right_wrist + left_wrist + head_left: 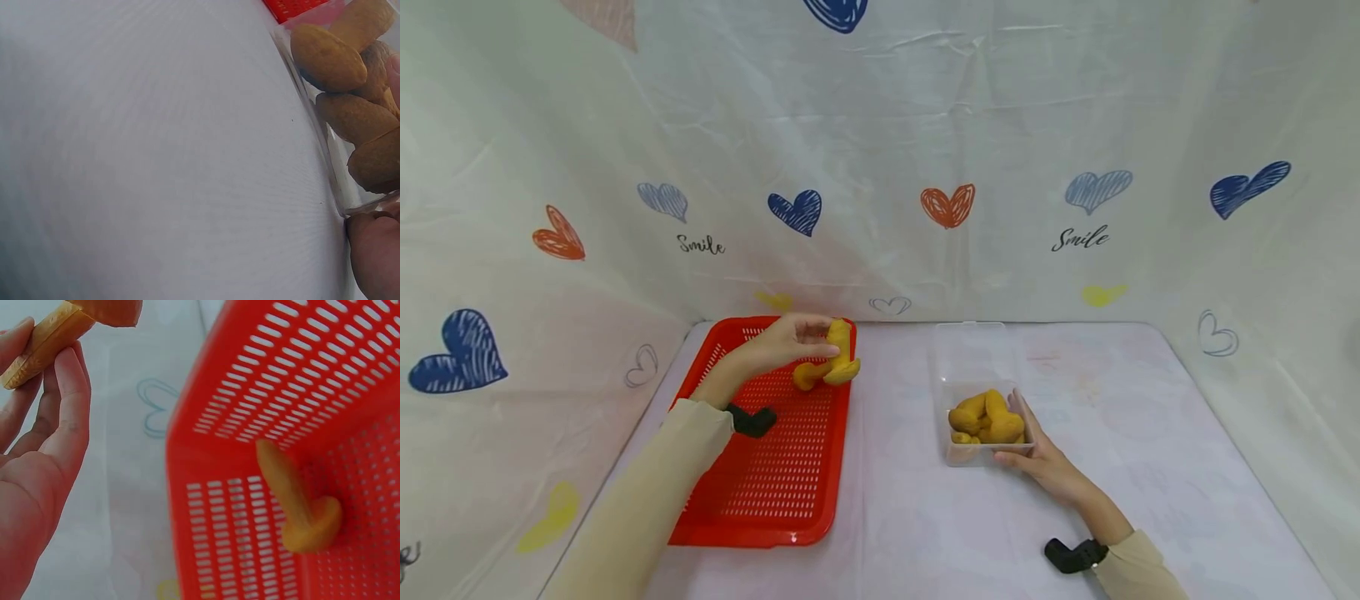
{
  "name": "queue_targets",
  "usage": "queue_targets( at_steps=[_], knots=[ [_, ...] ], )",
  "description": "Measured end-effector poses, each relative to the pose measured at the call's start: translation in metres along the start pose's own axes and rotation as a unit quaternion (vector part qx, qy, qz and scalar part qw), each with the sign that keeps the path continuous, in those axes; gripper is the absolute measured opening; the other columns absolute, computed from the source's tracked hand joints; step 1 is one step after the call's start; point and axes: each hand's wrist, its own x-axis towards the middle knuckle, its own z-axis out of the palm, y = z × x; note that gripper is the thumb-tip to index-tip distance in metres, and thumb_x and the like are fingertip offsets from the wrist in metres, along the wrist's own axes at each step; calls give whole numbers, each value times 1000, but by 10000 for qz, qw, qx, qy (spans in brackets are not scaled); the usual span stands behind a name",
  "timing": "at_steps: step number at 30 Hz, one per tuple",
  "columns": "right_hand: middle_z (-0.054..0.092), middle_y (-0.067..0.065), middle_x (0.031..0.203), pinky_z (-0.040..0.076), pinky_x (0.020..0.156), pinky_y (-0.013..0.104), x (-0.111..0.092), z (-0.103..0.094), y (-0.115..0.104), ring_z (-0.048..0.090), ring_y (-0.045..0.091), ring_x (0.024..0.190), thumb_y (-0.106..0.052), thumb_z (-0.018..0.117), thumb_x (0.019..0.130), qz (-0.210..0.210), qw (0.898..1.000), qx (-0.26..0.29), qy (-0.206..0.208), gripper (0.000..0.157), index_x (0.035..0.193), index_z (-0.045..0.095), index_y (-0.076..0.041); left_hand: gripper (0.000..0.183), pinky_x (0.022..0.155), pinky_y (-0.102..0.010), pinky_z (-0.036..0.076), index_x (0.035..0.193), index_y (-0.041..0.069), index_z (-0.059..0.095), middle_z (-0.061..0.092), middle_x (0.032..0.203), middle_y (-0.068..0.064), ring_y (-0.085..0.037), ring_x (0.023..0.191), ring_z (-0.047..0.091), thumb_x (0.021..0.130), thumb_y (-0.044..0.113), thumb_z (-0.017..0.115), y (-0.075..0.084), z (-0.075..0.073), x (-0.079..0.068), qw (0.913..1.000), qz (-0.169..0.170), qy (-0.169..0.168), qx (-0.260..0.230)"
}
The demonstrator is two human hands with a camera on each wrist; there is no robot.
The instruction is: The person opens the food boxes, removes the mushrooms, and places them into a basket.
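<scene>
A yellow-brown mushroom (841,354) is pinched between the thumb and fingers of my left hand (797,340), above the far right part of the red basket (775,483). In the left wrist view the held mushroom (53,344) shows its stem between the fingers, its cap cut off by the frame. Below it, a second mushroom (290,500) lies inside the basket against the wall. My right hand (1052,471) grips the right front corner of a clear plastic box (962,457). Several mushrooms (1000,427) are heaped in that box; the right wrist view shows their rounded caps (328,57).
The box's clear lid (973,350) lies folded back behind it. All stands on a white-covered table (895,500). A white curtain (865,125) printed with hearts hangs behind and at both sides. Black straps (752,421) sit on both wrists.
</scene>
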Motion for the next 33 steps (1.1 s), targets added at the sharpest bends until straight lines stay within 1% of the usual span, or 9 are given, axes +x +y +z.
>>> queue_targets(
  at_steps=[3, 6, 9, 12, 16, 20, 23, 28, 33],
  knots=[
    [-10, 21, 164, 12, 108, 73, 0, 0, 1, -10, 49, 146, -7, 68, 94, 31, 10000, 40, -3, 105, 160, -11, -22, 53, 101, -47, 48, 138, 0, 56, 64, 124, -13, -28, 112, 60, 93, 24, 72, -10, -3, -8, 9998, -175, 27, 41],
    [-9, 21, 164, 18, 108, 69, -1, 1, 1, -9, 49, 146, -8, 68, 94, 60, 10000, -20, -17, 105, 160, -12, -24, 55, 102, -46, 48, 140, 0, 54, 63, 125, -13, -28, 113, 59, 94, 24, 72, -19, -5, -13, 9996, -259, 48, 88],
    [-9, 19, 164, 23, 109, 61, -1, 0, 2, -7, 48, 146, -9, 68, 95, 73, 9999, -101, -34, 104, 160, -12, -25, 51, 101, -47, 48, 138, -1, 55, 63, 123, -13, -29, 111, 59, 95, 23, 71, -30, -6, -17, 9998, -188, 33, 69],
    [-8, 19, 165, 22, 109, 59, 0, -1, 3, -7, 47, 147, -9, 68, 95, 68, 9999, -135, -44, 103, 160, -11, -25, 49, 99, -48, 49, 136, 1, 57, 64, 121, -13, -28, 110, 60, 95, 23, 71, -40, -6, -21, 9998, -214, 50, 23],
    [-9, 19, 164, 16, 108, 62, 1, -2, 3, -8, 47, 147, -9, 68, 95, 30, 9999, -60, -79, 104, 160, -12, -25, 50, 96, -43, 52, 136, 1, 58, 65, 121, -12, -27, 108, 62, 94, 24, 72, -54, -5, -24, 9995, -298, 0, -62],
    [-9, 19, 164, 15, 109, 61, 1, -2, 2, -8, 46, 147, -9, 68, 95, 24, 9999, -79, -86, 104, 160, -12, -25, 49, 91, -35, 55, 135, 0, 59, 66, 116, -11, -26, 103, 63, 94, 23, 72, -67, -1, -27, 9992, -376, -110, -110],
    [-9, 19, 164, 20, 110, 54, 0, -3, 1, -8, 46, 147, -9, 68, 95, 25, 9999, -117, -85, 104, 160, -12, -24, 46, 89, -32, 55, 133, 0, 59, 67, 114, -11, -25, 102, 63, 95, 22, 71, -74, 2, -29, 9987, -420, -232, -144],
    [-9, 20, 164, 29, 110, 36, 0, -2, 2, -8, 48, 146, -9, 68, 95, 15, 9999, -142, -84, 104, 160, -12, -22, 40, 89, -33, 55, 130, -1, 60, 67, 113, -12, -26, 101, 63, 96, 18, 69, -85, 8, -31, 9975, -475, -384, -350],
    [-9, 20, 164, 29, 110, 38, -1, -2, 1, -9, 48, 146, -8, 68, 95, 24, 9999, -114, -76, 104, 160, -12, -21, 38, 86, -31, 55, 128, -2, 62, 66, 111, -10, -25, 99, 61, 96, 17, 69, -93, 12, -31, 9977, -443, -451, -227]
  ],
)
